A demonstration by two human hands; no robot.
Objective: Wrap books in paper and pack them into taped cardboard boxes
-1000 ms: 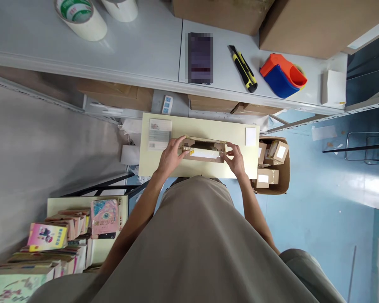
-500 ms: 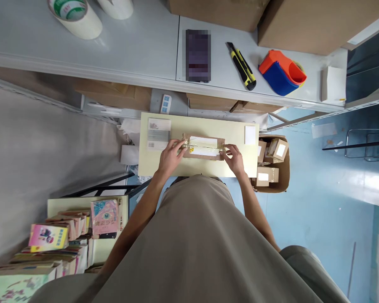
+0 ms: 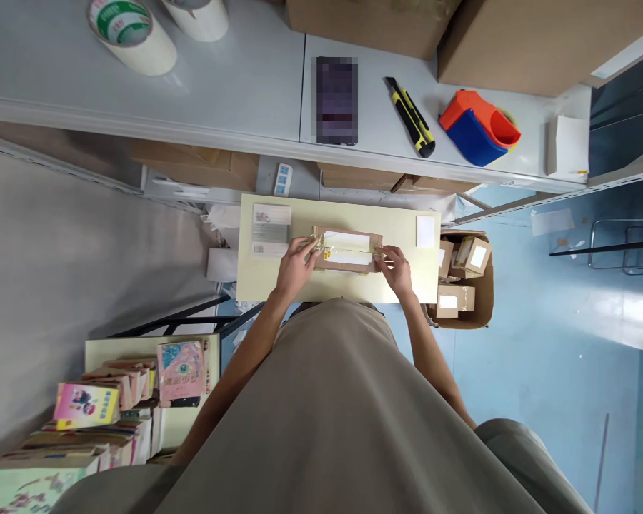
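A narrow cardboard box (image 3: pixel 348 268) with a white label and clear tape lies flat on the cream-coloured table (image 3: pixel 332 289). At its left end, my left hand (image 3: pixel 296 268) has its fingers bent and pressed on the shiny tape. My right hand (image 3: pixel 397 270) holds the opposite end, thumb and fingers closed at the taped corner. Left of the box a printed sheet or booklet in clear wrap (image 3: pixel 271 230) rests on the table, and a small white paper (image 3: pixel 425 231) lies near the table's right edge.
Above the table a grey shelf (image 3: pixel 236 93) carries tape rolls (image 3: pixel 150 53), a box cutter (image 3: pixel 411 120), an orange-and-blue tape dispenser (image 3: pixel 479 128) and large cartons (image 3: pixel 536 43). An open carton (image 3: pixel 482 307) of small boxes stands right. Several books (image 3: pixel 181 371) are stacked lower left.
The view has shifted slightly, moving everything a little down and right. My left hand has edged rightward along the box end. My right hand stays at its end.
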